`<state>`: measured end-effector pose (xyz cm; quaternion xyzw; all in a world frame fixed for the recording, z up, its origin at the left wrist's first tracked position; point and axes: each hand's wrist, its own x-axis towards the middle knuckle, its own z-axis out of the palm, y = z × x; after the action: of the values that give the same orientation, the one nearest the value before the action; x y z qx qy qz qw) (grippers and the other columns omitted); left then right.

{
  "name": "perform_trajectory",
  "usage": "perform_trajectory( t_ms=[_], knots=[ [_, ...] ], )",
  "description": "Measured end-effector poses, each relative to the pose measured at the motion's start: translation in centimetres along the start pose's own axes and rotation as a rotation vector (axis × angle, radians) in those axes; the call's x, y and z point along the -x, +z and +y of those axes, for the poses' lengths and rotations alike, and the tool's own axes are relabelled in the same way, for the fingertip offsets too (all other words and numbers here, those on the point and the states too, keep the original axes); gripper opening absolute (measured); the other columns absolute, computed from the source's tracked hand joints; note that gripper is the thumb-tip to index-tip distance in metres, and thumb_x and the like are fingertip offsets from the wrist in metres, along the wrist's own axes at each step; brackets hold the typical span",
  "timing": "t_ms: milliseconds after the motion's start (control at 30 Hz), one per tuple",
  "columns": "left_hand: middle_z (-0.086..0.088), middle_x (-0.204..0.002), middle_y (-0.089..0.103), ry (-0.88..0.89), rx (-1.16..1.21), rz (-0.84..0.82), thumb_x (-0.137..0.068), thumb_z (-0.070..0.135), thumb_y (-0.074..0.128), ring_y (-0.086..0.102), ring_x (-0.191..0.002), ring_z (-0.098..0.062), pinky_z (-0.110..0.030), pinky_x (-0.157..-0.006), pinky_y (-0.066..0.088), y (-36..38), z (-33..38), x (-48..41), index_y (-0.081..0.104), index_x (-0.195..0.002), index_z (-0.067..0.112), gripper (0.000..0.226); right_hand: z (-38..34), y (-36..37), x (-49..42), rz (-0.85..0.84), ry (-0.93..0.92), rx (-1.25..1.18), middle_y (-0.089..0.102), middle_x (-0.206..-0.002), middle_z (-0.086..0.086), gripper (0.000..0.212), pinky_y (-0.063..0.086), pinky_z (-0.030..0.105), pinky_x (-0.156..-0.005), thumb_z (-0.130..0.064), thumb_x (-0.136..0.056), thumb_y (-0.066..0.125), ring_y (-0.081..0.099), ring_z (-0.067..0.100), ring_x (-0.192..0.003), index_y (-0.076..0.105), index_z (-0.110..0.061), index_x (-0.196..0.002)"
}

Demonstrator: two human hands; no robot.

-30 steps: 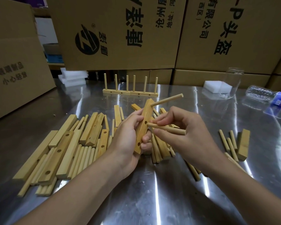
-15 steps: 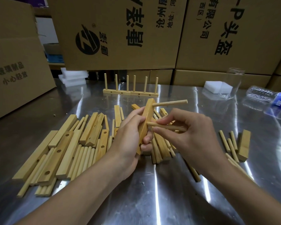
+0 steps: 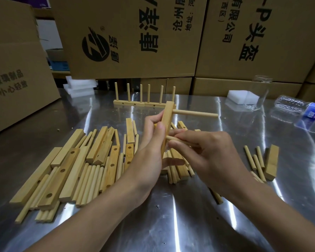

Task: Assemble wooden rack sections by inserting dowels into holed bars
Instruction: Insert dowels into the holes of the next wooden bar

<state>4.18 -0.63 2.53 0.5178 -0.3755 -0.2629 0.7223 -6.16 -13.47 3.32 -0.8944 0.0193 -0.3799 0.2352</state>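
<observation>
**Holed bar** (image 3: pixel 167 119) – held nearly upright above the middle of the worktop (image 3: pixel 171 226). Your left hand (image 3: pixel 149 153) grips it, with fingers and thumb curled round its lower half. One seated dowel (image 3: pixel 195 113) already sits in the top hole and juts out level towards the right edge.

**Second dowel** (image 3: pixel 178 140) – pinched between the thumb and fingertips of your right hand (image 3: pixel 215 157). Its tip is at the bar's face, about mid-height. I cannot tell whether the tip has entered a hole, because your left thumb and the bar's edge cover the spot.

**Step in hand (judged)** – you are fitting the second dowel of this section. The two finished sections (image 3: pixel 145 104), standing end to end towards the far edge, appear to carry three dowels apiece. By that pattern one hole would remain after this one.

**Next move calls for**
- Set the second dowel square to the bar's face and parallel to the seated dowel.
- Push straight along its length while your left hand braces the bar from behind.
- Add a slight twist if the fit is tight; a skewed entry is likely to jam.
- Move your lower fingers off the last hole before you reach for another dowel.

**Stock**
- Loose pile (image 3: pixel 71 170) of bars and dowels, towards the left edge.
- More pieces lying under your hands.
- Spare bar (image 3: pixel 272 160) with a few spare dowels (image 3: pixel 253 159) just beside it, towards the right edge.

**Other items** – cardboard boxes (image 3: pixel 135 42) beyond the far edge, and a plastic bottle (image 3: pixel 298 108) lying at the far right corner.
</observation>
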Motion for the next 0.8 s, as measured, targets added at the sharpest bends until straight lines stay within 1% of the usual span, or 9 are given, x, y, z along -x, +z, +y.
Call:
perform_trajectory(
  t_ms=[100,233,300,367,400,500,600,700,800],
  knots=[
    [0.007,-0.118,0.075,0.053,-0.053,-0.002,-0.115,0.042,0.030,0.074,-0.110,-0.015,-0.026,-0.074,0.061,0.0,-0.2,0.0,0.048,-0.138,0.044,0.029,-0.3,0.0,-0.1,-0.052,0.085,-0.188,0.079,-0.104,-0.021,0.015,0.058,0.017,-0.084,-0.016,-0.101,0.071,0.070,-0.010,-0.106,0.085,-0.013,-0.097],
    [0.003,-0.123,0.074,0.099,-0.094,0.008,-0.113,0.040,0.031,0.074,-0.112,-0.020,-0.038,-0.081,0.065,-0.1,-0.3,-0.2,0.046,-0.140,0.039,0.030,-1.0,-0.1,-0.4,-0.131,0.288,-0.554,0.069,-0.065,-0.025,0.024,0.047,0.002,-0.056,-0.002,-0.102,0.066,0.066,-0.011,-0.063,0.078,0.001,-0.082],
    [0.005,-0.119,0.076,0.099,-0.098,0.017,-0.114,0.039,0.031,0.075,-0.108,-0.017,-0.034,-0.077,0.064,-0.1,-0.5,-0.2,0.046,-0.138,0.037,0.028,-1.2,-0.2,-0.7,-0.169,0.366,-0.623,0.075,-0.073,-0.018,0.022,0.050,0.005,-0.058,-0.004,-0.102,0.066,0.070,-0.009,-0.069,0.080,0.003,-0.086],
    [0.008,-0.110,0.077,0.053,-0.053,0.046,-0.115,0.038,0.032,0.076,-0.102,-0.014,-0.028,-0.072,0.062,0.1,-0.8,-0.3,0.049,-0.136,0.037,0.027,-1.1,-0.3,-0.9,-0.187,0.356,-0.467,0.081,-0.092,-0.012,0.018,0.056,0.012,-0.071,-0.017,-0.102,0.069,0.075,-0.002,-0.087,0.085,-0.010,-0.098],
    [0.007,-0.109,0.077,0.022,-0.027,0.067,-0.115,0.038,0.033,0.077,-0.100,-0.014,-0.026,-0.071,0.061,0.2,-0.9,-0.3,0.051,-0.136,0.038,0.027,-0.8,-0.4,-0.9,-0.179,0.319,-0.319,0.080,-0.093,-0.015,0.016,0.057,0.014,-0.073,-0.025,-0.102,0.070,0.075,-0.002,-0.089,0.085,-0.020,-0.104],
    [0.001,-0.110,0.079,-0.019,0.016,0.113,-0.116,0.037,0.037,0.078,-0.097,-0.015,-0.024,-0.070,0.060,0.0,-0.9,-0.6,0.057,-0.135,0.040,0.028,-0.3,-0.9,-0.7,-0.184,0.160,0.139,0.073,-0.089,-0.024,0.025,0.055,0.027,-0.069,-0.052,-0.101,0.062,0.067,-0.004,-0.084,0.076,-0.043,-0.119],
    [-0.002,-0.111,0.079,-0.024,0.047,0.121,-0.116,0.034,0.037,0.078,-0.095,-0.016,-0.030,-0.075,0.063,-0.4,-0.4,-1.0,0.057,-0.137,0.038,0.029,-0.2,-1.6,-0.6,-0.179,0.017,0.456,0.060,-0.089,-0.021,0.037,0.051,0.033,-0.059,-0.065,-0.104,0.041,0.060,0.001,-0.082,0.065,-0.050,-0.128],
    [-0.001,-0.114,0.079,-0.049,0.030,0.088,-0.116,0.033,0.036,0.078,-0.099,-0.019,-0.036,-0.082,0.065,-0.5,-0.5,-0.9,0.056,-0.137,0.036,0.029,0.2,-1.6,-0.6,-0.163,-0.038,0.435,0.066,-0.092,-0.021,0.038,0.054,0.036,-0.060,-0.063,-0.105,0.039,0.065,0.003,-0.087,0.067,-0.046,-0.124],
    [0.002,-0.114,0.079,-0.055,0.000,0.050,-0.116,0.034,0.035,0.078,-0.105,-0.017,-0.030,-0.078,0.064,-0.7,-0.8,-0.7,0.055,-0.136,0.036,0.028,0.4,-0.8,-0.6,-0.256,0.041,0.193,0.071,-0.096,-0.028,0.031,0.055,0.033,-0.073,-0.054,-0.108,0.042,0.067,0.000,-0.090,0.068,-0.044,-0.122]
  ],
)
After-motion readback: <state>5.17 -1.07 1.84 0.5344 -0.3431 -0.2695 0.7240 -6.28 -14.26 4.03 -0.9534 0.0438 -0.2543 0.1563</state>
